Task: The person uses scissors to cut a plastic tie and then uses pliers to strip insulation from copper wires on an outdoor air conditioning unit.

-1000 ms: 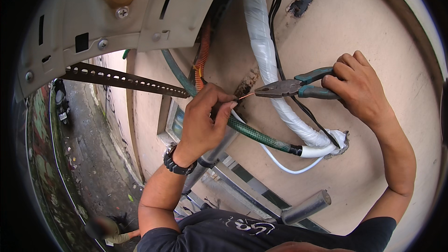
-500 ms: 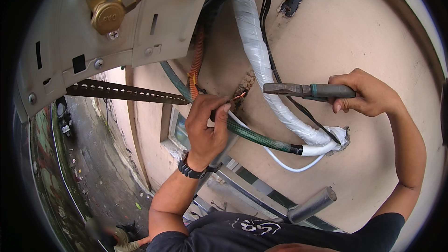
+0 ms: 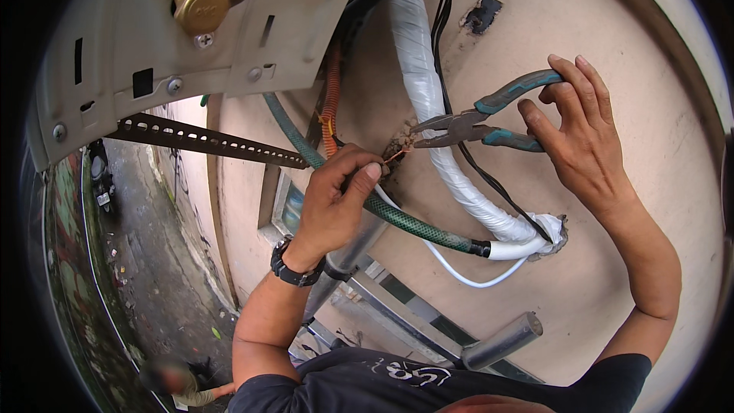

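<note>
My left hand is closed in a pinch round thin electrical wire, whose bare copper strands poke out past the thumb and forefinger. From under that hand a white cable loops to the wall hole. My right hand holds combination pliers with grey and teal handles spread apart. The jaws are parted and point toward the copper, close by its tip; whether they touch it I cannot tell. Beneath my left fingers passes a green braided hose, joined to a white pipe with black tape.
A metal unit casing with a brass valve fills the upper left. A perforated bracket juts beneath it. White-wrapped piping and black cables run down the wall. Far below lies an alley with a person and a parked motorbike.
The pliers went from closed to spread, and their jaws moved left and down toward the copper strands. My right fingers opened out along the handles. My left hand keeps its pinch.
</note>
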Motion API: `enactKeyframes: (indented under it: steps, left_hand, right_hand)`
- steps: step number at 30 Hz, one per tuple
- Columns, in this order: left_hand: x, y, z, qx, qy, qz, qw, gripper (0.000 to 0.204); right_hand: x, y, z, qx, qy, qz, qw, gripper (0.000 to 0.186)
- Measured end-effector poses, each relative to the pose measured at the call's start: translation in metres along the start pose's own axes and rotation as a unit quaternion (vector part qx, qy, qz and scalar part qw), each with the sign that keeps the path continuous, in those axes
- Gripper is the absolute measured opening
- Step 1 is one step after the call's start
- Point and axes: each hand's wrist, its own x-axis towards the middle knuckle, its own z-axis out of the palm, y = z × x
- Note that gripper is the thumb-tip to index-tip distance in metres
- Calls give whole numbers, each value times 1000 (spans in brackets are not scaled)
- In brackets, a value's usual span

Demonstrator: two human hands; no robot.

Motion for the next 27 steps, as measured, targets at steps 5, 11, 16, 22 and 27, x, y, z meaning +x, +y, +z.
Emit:
enactKeyframes:
  steps: [5,11,16,22,27]
  left_hand:
    - [0,3,-4,-32,-15,-44,998,22]
    - [3,2,-8,-26,-48,-53,997,26]
    - [5,-3,-9,-56,-63,-57,995,26]
    - [7,-2,-10,-41,-73,-70,994,25]
    - [7,1,-11,-30,-78,-68,994,24]
  right_hand:
    - [2,-1,8,8,20,-1,1000,17]
    - [1,-4,11,15,18,3,1000,23]
    - [4,-4,11,1,33,-16,999,25]
    - [3,-3,13,-1,30,-33,999,22]
    - [3,-1,14,-6,29,-40,999,20]
